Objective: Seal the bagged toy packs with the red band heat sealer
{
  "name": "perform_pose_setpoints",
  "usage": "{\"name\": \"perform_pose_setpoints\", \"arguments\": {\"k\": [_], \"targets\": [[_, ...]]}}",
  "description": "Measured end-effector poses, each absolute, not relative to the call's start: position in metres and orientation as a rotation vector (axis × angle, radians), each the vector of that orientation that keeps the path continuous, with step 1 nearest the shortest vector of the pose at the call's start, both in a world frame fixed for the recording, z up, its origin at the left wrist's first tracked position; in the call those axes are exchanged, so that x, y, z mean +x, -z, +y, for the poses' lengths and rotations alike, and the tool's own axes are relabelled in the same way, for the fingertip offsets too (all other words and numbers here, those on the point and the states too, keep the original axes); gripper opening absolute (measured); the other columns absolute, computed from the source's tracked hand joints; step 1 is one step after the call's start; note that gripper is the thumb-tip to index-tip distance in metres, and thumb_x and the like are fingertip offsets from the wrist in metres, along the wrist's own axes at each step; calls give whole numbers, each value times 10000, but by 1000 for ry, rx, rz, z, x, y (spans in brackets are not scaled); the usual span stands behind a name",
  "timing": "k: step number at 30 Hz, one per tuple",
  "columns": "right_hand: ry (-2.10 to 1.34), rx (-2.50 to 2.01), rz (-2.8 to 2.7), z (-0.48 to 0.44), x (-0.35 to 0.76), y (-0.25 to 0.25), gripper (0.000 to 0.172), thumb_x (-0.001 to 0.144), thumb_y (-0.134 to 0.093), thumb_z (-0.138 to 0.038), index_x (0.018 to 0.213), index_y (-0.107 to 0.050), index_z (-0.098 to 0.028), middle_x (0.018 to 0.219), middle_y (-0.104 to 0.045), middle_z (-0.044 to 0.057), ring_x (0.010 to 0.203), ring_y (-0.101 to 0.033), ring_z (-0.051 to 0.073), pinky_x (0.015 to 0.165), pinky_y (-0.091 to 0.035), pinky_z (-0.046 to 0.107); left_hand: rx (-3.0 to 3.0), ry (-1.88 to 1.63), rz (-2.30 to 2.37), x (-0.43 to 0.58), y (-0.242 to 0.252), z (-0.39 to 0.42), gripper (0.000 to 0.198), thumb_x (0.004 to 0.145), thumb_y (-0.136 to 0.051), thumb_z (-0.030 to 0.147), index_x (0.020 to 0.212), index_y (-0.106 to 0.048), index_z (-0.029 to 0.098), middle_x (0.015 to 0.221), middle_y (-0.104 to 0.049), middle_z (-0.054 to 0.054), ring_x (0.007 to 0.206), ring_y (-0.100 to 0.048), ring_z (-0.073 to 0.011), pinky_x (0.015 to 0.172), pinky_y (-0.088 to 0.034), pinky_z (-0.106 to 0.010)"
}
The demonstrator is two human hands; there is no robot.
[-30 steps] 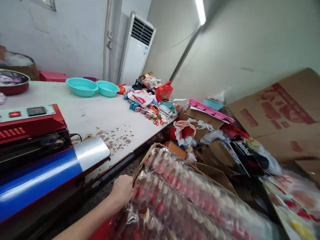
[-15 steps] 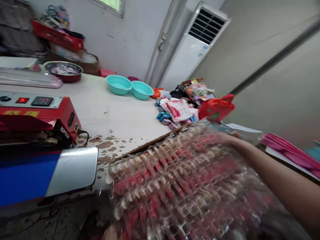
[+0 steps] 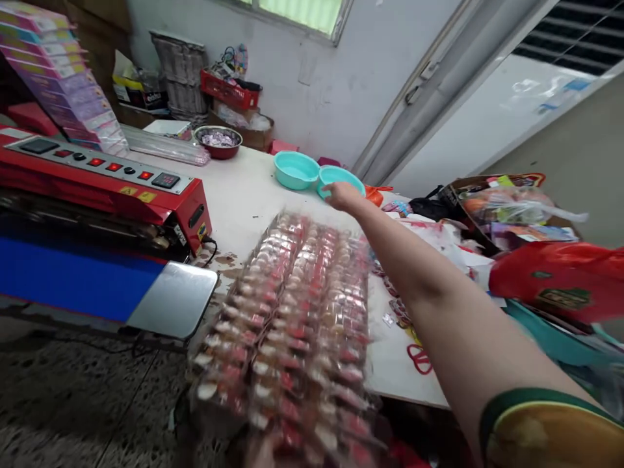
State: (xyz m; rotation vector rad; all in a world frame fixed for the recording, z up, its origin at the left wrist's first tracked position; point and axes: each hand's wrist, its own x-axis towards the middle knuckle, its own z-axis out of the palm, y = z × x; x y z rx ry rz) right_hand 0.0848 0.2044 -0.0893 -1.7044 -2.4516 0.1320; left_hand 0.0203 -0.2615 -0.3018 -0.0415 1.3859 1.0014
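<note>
A long tray of wrapped small packs (image 3: 302, 312), clear with red and cream parts in three rows, slants from the white table (image 3: 244, 214) toward me, blurred. My right hand (image 3: 342, 196) is stretched over the table in front of a turquoise bowl (image 3: 336, 175), apart from the tray; its fingers look bent, and whether they hold anything is unclear. My left hand (image 3: 267, 450) is at the tray's near end, at the bottom edge of the view, mostly hidden and smeared.
At left stands a red machine (image 3: 185, 201) with a blue belt (image 3: 73, 273) and metal plate (image 3: 173, 299). Red scissors (image 3: 419, 359), a red bag (image 3: 556, 279) and a filled carton (image 3: 458, 201) lie right. Another turquoise bowl (image 3: 296, 170) sits behind.
The view has swung right to left, showing more of the machine. My right hand has left the tray's far side and reached out over the table; the tray now points away from me.
</note>
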Motion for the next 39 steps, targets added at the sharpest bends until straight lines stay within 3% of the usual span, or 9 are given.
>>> {"name": "perform_pose_setpoints", "arguments": {"k": [5,10,15,20,26,29,31,35,39], "targets": [[-126,-1052,-2531,130,139,115,388,822,-669,-256,1200,-647,-168,1273,-611,145,1154,-581,306,992,-453,477,-230,-1065,1239,41,289,-232,93,704,-655,202,771,-597,174,780,-651,-82,731,-660,-199,668,-556,-320],[-205,-1098,-2217,3,231,170,381,909,-550,-408,1227,-620,-211,1285,-603,124,1226,-534,280,1028,-435,484,-189,-1094,1241,68,267,-173,102,685,-564,51,733,-549,140,704,-609,-50,672,-620,-154,676,-569,-307],[-70,-1240,-1998,-93,259,221,401,923,-539,-362,1309,-541,-255,1359,-535,132,1310,-440,316,1035,-402,575,-9,-1004,1273,75,264,-115,176,687,-563,14,831,-564,115,816,-647,-66,730,-649,-150,735,-565,-301],[-90,-1090,-1984,-128,224,234,438,905,-566,-231,1335,-491,-269,1377,-520,114,1359,-378,314,1044,-407,572,345,-768,1394,27,243,-129,154,648,-722,128,755,-622,82,722,-652,-98,758,-659,-255,723,-537,-387],[-132,-874,-2256,-108,155,211,320,876,-606,-244,1196,-597,-229,1436,-465,103,1419,-264,301,1100,-370,518,1836,-719,1986,-71,190,-159,292,812,-634,212,1099,-648,259,1183,-557,-85,1158,-464,-259,998,-389,-393],[-93,-836,-2457,-85,131,212,153,832,-666,-255,977,-681,-207,1452,-443,113,1426,-230,333,1124,-305,553,2487,-357,1905,-99,180,-140,181,845,-606,222,1001,-682,274,1242,-509,-91,1180,-403,-276,992,-362,-425],[-97,-843,-2527,-71,125,211,35,817,-680,-234,829,-687,-202,1418,-484,115,1415,-255,342,1121,-284,578,2595,-271,1830,-108,177,-124,92,854,-603,242,889,-687,249,1220,-520,-86,1175,-391,-275,970,-357,-428],[-364,-767,-2446,-53,129,174,109,851,-623,-230,750,-645,-196,1325,-572,108,1354,-383,312,1082,-345,554,2452,-537,1642,-116,150,-97,102,875,-574,252,856,-656,194,1093,-583,-82,1089,-469,-245,950,-376,-421],[-787,-856,-2009,-39,119,105,230,900,-561,-362,732,-576,-206,986,-713,90,1017,-653,252,847,-533,419,1831,-1160,1281,-131,104,-77,380,860,-602,307,1212,-512,194,1175,-576,-86,997,-577,-179,892,-459,-344]]}}
